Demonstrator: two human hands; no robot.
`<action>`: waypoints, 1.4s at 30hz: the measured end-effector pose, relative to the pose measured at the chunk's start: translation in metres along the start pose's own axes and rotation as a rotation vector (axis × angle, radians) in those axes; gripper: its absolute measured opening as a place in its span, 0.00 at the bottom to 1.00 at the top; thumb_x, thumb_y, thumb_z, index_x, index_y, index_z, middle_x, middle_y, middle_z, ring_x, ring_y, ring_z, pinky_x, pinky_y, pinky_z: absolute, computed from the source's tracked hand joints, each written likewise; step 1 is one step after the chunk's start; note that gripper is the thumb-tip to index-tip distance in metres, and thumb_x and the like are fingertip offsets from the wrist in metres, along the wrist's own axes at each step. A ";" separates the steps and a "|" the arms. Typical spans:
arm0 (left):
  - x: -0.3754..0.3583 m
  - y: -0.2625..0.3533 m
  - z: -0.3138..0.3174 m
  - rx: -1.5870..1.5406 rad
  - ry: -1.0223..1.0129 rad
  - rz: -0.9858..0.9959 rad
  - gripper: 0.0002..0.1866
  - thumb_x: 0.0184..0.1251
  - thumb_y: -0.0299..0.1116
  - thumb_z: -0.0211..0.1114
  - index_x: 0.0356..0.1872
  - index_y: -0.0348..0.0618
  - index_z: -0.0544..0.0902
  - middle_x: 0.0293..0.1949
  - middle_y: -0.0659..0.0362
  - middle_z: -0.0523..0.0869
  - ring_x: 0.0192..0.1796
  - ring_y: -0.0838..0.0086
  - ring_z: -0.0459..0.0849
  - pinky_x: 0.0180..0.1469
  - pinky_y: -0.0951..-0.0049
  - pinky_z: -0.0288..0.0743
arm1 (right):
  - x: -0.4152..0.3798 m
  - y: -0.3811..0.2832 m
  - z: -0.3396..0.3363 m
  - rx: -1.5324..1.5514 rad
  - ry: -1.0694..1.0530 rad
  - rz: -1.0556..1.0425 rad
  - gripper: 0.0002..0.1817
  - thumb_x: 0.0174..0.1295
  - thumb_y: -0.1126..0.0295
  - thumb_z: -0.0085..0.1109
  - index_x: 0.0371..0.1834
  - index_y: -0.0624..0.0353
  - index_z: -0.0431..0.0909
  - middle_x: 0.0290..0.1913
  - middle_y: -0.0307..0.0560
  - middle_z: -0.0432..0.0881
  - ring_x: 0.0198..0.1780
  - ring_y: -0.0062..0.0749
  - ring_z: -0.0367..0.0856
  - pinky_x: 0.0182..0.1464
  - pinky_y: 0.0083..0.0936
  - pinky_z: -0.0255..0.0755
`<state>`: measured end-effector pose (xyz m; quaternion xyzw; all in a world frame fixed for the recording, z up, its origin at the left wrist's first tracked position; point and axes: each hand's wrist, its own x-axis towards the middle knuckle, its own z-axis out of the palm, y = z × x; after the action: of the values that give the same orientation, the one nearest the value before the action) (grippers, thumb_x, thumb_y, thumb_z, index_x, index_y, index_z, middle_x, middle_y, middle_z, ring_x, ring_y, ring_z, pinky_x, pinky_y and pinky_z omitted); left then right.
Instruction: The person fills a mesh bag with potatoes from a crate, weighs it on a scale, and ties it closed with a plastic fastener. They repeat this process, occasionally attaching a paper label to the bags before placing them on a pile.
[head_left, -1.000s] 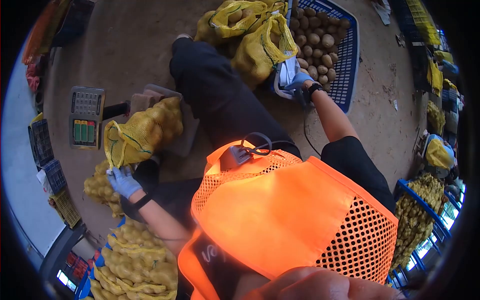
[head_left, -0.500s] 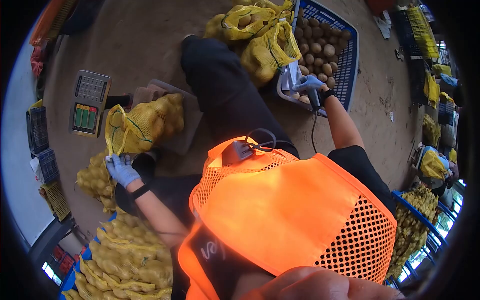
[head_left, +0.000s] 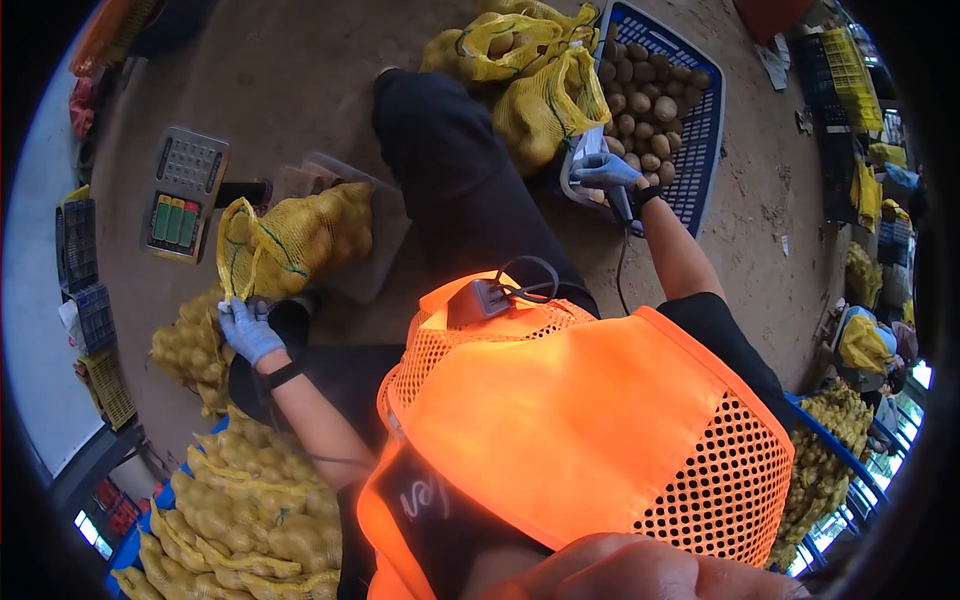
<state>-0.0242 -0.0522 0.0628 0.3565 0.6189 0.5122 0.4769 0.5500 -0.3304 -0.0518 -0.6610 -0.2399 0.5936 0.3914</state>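
Yellow mesh bag (head_left: 318, 235) lies left of center, potatoes inside, on the scale platform (head_left: 388, 240); keypad panel (head_left: 187, 195) just left of it. I see the left hand (head_left: 252, 332) pinching its open mouth. Right hand (head_left: 606, 172) wraps a corded handheld tool (head_left: 620, 205) at the near end of the blue crate (head_left: 714, 130), upper right. Loose potatoes (head_left: 640, 105) in crate; open-mouthed bags (head_left: 535, 112) beside it, top center.

Blue crates (head_left: 95, 318) sit beside a yellow crate (head_left: 109, 388); a white scrap (head_left: 785, 245) lies on the floor (head_left: 290, 65).
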 end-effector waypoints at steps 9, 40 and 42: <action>-0.006 0.004 0.008 0.031 0.026 -0.036 0.17 0.66 0.33 0.58 0.54 0.52 0.67 0.46 0.60 0.76 0.41 0.68 0.78 0.39 0.71 0.72 | 0.022 0.016 -0.002 0.426 0.125 0.196 0.26 0.57 0.58 0.61 0.54 0.59 0.68 0.46 0.51 0.76 0.48 0.34 0.76 0.52 0.29 0.70; -0.004 0.016 0.013 0.182 0.275 0.357 0.21 0.59 0.30 0.63 0.52 0.35 0.71 0.48 0.55 0.75 0.47 0.71 0.73 0.50 0.72 0.68 | -0.049 -0.147 0.044 0.924 0.126 -0.705 0.13 0.61 0.58 0.50 0.34 0.56 0.74 0.35 0.43 0.78 0.39 0.32 0.78 0.46 0.29 0.72; -0.034 0.046 0.024 0.490 0.482 0.581 0.22 0.58 0.31 0.65 0.51 0.33 0.70 0.47 0.52 0.75 0.48 0.69 0.73 0.53 0.68 0.68 | -0.032 -0.151 0.055 0.699 0.306 -0.789 0.15 0.62 0.59 0.47 0.38 0.60 0.74 0.37 0.45 0.79 0.42 0.32 0.78 0.47 0.29 0.71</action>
<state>0.0062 -0.0666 0.1149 0.4886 0.6896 0.5315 0.0570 0.5128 -0.2548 0.0889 -0.4305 -0.1984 0.3430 0.8109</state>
